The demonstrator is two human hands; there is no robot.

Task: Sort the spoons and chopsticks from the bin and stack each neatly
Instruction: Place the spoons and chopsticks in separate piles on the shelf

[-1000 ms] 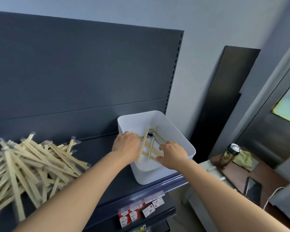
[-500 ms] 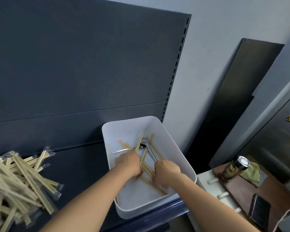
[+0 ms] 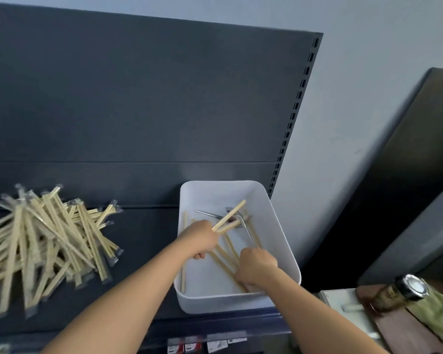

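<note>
Inside the white bin [image 3: 279, 226], left hand [image 3: 198, 238] grips pale wooden chopsticks [image 3: 229, 217]; right hand [image 3: 256, 264] clutches more.

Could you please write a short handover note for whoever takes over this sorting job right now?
Left hand grips a few chopsticks, raised over the white bin.
Right hand is curled low in the bin among the loose chopsticks; what it holds is unclear.
Things: metal spoons lie at the bin's far end. The pile of wrapped chopsticks sits untidily on the shelf, to the left.
Done: most chopsticks are out of the bin.
Left: empty the bin, stack the spoons (no spoon stack is in view), straighten the pile.
</note>
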